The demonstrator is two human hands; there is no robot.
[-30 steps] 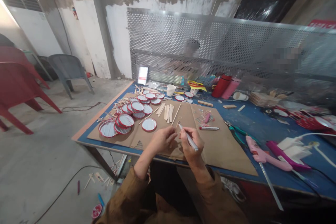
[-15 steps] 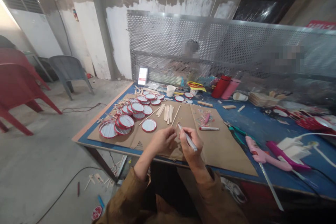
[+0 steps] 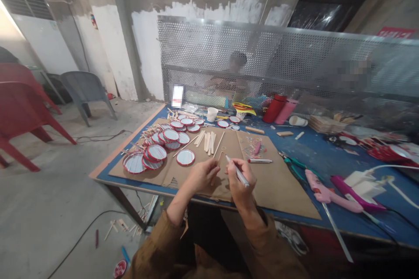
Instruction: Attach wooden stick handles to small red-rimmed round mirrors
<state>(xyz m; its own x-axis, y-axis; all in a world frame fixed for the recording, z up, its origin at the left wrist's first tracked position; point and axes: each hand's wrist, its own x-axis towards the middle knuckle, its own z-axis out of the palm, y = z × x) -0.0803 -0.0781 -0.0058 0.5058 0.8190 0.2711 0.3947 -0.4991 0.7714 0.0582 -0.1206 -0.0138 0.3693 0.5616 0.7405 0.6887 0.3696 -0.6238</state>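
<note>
My left hand (image 3: pixel 203 173) is closed over the cardboard, pinching a thin wooden stick (image 3: pixel 220 157) whose upper end pokes out past the fingertips. In my right hand (image 3: pixel 241 185) is a white marker pen (image 3: pixel 241 177), its tip pointing up and left, a short gap from the stick. Beyond the hands lie several flat wooden craft sticks (image 3: pixel 210 141) and a small ring-shaped band (image 3: pixel 223 148). A round red-rimmed lid (image 3: pixel 185 157) rests left of them. Another marker with a red end (image 3: pixel 259 161) lies to the right, beside a pile of small coloured pieces (image 3: pixel 255 147).
Several red-rimmed lids (image 3: pixel 156 152) are heaped at the left of the cardboard sheet (image 3: pixel 281 192). Pliers (image 3: pixel 288 161), a pink glue gun (image 3: pixel 322 192) and white plugs (image 3: pixel 362 183) occupy the right. Bottles (image 3: pixel 274 109) and a paper cup (image 3: pixel 212 114) stand before the perforated metal screen (image 3: pixel 203 48).
My right hand has drawn slightly right with the marker pen, widening the gap between its tip and the stick. My left hand keeps its grip in nearly the same place.
</note>
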